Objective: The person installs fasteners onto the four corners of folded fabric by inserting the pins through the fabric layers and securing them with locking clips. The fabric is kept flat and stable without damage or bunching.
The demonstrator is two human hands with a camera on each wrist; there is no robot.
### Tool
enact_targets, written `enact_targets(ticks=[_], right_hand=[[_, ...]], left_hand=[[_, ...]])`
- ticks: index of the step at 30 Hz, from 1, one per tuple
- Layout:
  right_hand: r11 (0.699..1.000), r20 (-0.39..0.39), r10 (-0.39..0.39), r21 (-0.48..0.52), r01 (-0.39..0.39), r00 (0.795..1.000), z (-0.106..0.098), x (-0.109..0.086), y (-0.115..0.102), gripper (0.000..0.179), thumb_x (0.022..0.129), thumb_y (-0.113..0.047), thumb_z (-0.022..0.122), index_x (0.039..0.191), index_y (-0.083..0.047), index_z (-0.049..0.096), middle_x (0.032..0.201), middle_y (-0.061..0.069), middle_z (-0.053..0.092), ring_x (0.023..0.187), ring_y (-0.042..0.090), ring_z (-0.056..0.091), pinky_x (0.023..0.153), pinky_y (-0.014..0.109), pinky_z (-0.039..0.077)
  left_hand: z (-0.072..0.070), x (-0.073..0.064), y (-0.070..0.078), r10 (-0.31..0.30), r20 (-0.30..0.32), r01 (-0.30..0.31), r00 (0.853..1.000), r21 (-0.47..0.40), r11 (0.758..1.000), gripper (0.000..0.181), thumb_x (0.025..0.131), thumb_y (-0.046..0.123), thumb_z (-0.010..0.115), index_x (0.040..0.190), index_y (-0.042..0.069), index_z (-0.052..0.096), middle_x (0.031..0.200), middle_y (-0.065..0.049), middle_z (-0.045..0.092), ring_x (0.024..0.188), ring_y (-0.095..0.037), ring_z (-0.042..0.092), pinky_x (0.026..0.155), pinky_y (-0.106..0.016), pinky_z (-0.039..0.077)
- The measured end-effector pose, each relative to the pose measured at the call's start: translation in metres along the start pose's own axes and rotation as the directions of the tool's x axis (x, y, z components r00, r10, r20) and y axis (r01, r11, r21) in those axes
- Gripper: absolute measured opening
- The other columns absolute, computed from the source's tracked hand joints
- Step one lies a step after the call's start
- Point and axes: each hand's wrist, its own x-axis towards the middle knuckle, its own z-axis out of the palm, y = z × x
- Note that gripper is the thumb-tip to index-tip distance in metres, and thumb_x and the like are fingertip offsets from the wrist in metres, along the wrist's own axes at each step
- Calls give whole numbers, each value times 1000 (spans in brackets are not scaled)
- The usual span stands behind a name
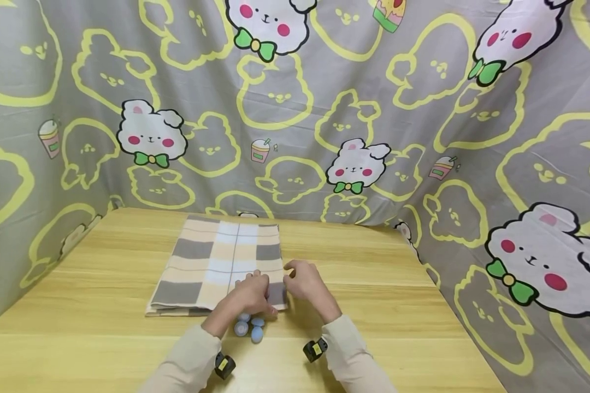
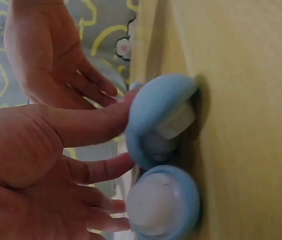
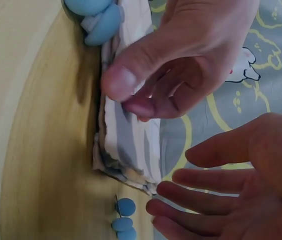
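A folded plaid cloth (image 1: 211, 256) in grey, cream and white lies on the table. My left hand (image 1: 249, 293) is over its near right corner, fingers loosely bent, nothing visible between thumb and fingertips (image 3: 126, 82). Just in front of the cloth, below that hand, sit several light blue dome-shaped pieces (image 1: 257, 334); up close, one piece (image 2: 156, 200) has a white stub in its hollow side. Beside the cloth's right edge is my right hand (image 1: 305, 281), its fingers (image 3: 201, 200) spread and relaxed. More blue pieces (image 3: 126, 206) lie near it, hidden in the head view.
The wooden table (image 1: 373, 316) extends around the cloth. A grey curtain (image 1: 295, 136) with cartoon animals hangs behind and along both sides. Small black cameras (image 1: 315, 349) are worn at both wrists.
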Motion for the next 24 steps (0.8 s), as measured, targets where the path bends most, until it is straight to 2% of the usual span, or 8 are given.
enact_targets(ticks=[5, 10, 16, 19, 24], right_hand=[[1000, 47, 1, -5, -1, 999, 1, -1, 0, 27, 88, -9, 63, 112, 0, 73, 103, 19, 74, 94, 31, 70, 75, 40, 58], [1000, 55, -1, 4, 1, 999, 1, -1, -1, 23, 89, -8, 64, 108, 0, 75, 98, 16, 74, 88, 25, 68, 71, 35, 56], [1000, 55, -8, -2, 8, 998, 1, -3, -2, 24, 87, -6, 62, 107, -2, 76, 94, 12, 75, 84, 21, 65, 69, 31, 53], [1000, 68, -10, -8, 10, 998, 1, -2, -1, 27, 85, -1, 61, 106, -3, 77, 92, 10, 75, 85, 21, 64, 70, 31, 51], [1000, 101, -28, 1, 28, 995, 0, -1, -1, 40, 74, 9, 55, 105, -5, 78, 91, 6, 76, 89, 23, 66, 71, 29, 48]], left_hand=[[3, -1, 0, 24, -5, -23, 1000, 25, 999, 36, 73, 16, 90, 77, 10, 55, 84, -7, 48, 82, -28, 44, 84, -60, 39], [0, -3, 0, 47, -9, -46, 999, 31, 998, 27, 81, 16, 82, 77, 11, 56, 82, -6, 49, 77, -25, 45, 73, -47, 37], [-7, -5, -2, 91, -20, -91, 996, -1, 996, 17, 91, 11, 71, 76, 10, 64, 67, 0, 57, 59, -17, 52, 55, -31, 40], [-9, -2, -5, 93, -40, -94, 995, -15, 995, 15, 93, 10, 68, 78, 9, 69, 64, 2, 59, 58, -15, 51, 55, -29, 40], [-12, 1, -6, 70, -91, -74, 993, -50, 996, 14, 94, 9, 66, 81, 8, 72, 68, -1, 62, 60, -17, 52, 57, -30, 41]])
